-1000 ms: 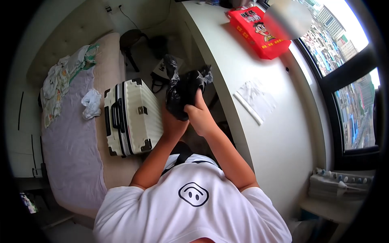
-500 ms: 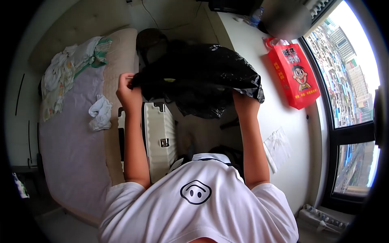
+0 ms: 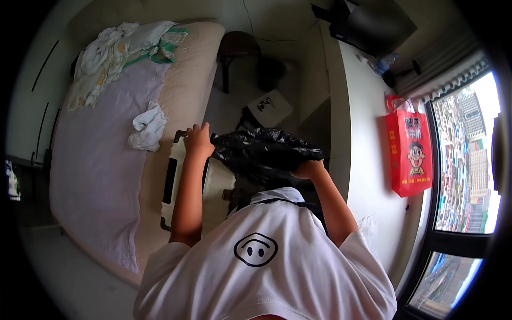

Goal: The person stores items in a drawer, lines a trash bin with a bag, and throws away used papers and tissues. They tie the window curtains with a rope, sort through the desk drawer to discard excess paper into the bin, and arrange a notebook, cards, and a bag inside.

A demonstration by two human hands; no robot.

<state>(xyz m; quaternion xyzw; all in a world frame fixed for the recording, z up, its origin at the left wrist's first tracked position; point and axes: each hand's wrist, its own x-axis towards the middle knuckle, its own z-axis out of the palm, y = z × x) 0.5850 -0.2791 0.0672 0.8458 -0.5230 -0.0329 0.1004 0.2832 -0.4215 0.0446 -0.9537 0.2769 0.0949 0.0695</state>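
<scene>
One black plastic bag (image 3: 261,152) stretches crosswise from the left hand (image 3: 198,143) to the right hand (image 3: 309,169), in front of the person's chest, between the bed (image 3: 186,90) and the white counter (image 3: 362,128). Its long axis runs left to right, dipping a little toward the right end; whatever it contains is hidden by the dark folds. The left hand pinches the bag's left edge, fingers drawn in. The right hand meets the other end, its fingers hidden by plastic, so how tightly they grip cannot be told. Below the left forearm, a cream suitcase (image 3: 217,186) stands beside the bed, its inside out of sight. On the counter near the window (image 3: 464,165), a red bag (image 3: 401,154) points its handles toward the far end; its contents are not visible.
</scene>
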